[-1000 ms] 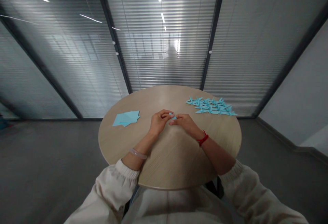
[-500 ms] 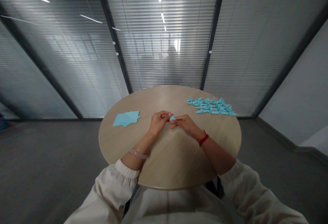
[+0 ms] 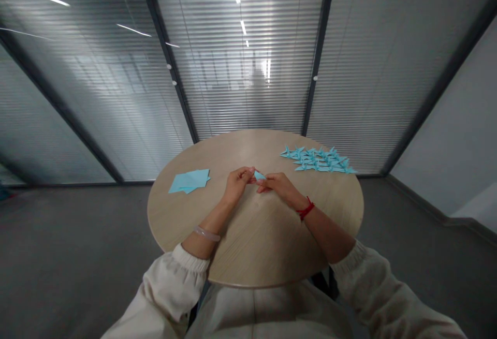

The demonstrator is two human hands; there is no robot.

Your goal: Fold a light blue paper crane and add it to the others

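Observation:
A small piece of folded light-blue paper (image 3: 259,175) is held between my two hands over the middle of the table. My left hand (image 3: 237,181) pinches its left side between thumb and fingers. From the right, my right hand (image 3: 280,186) grips the other side, thumb on top and fingers beneath. The paper looks like a small triangle; its lower folds are hidden by my fingers. Farther off to the right lie several folded light-blue paper cranes (image 3: 318,160) in close rows. Flat sheets of light-blue paper (image 3: 190,180) lie in a loose stack to the left of my left hand.
The round wooden table (image 3: 267,240) reaches up to my body. Behind it stands a glass partition with blinds (image 3: 248,106) and dark frames. A white wall (image 3: 458,137) rises at the right, and grey floor (image 3: 97,235) surrounds the table.
My left fingers have shifted slightly on the folded paper, and more of its blue face shows between my hands. The whole view has moved a little; the sheets and cranes lie as before.

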